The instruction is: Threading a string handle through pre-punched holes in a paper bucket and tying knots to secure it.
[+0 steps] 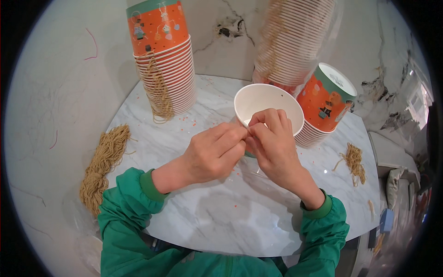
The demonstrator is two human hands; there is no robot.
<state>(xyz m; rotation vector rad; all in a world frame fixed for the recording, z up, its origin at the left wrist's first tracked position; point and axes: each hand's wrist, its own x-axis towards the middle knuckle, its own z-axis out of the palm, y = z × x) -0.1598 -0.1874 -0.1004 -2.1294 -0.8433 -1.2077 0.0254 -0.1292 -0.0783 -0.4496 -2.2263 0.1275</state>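
Note:
A white-lined paper tub stands tilted in front of me, its open mouth facing up and toward me. A small dark spot shows on its inner wall near the far rim. My right hand reaches over the near right side of the tub, fingers bent over the rim and pinching there. Against its fingertips, my left hand is closed in a pinch at the near left of the rim. Whatever lies between the left fingertips is hidden. Both hands cover much of the tub's outside.
Behind left rises a stack of orange tubs with tan strings draped over it. A tall wrapped stack of tubs and a shorter inverted stack stand behind right. Tan yarn bundles lie left and right on the marbled table.

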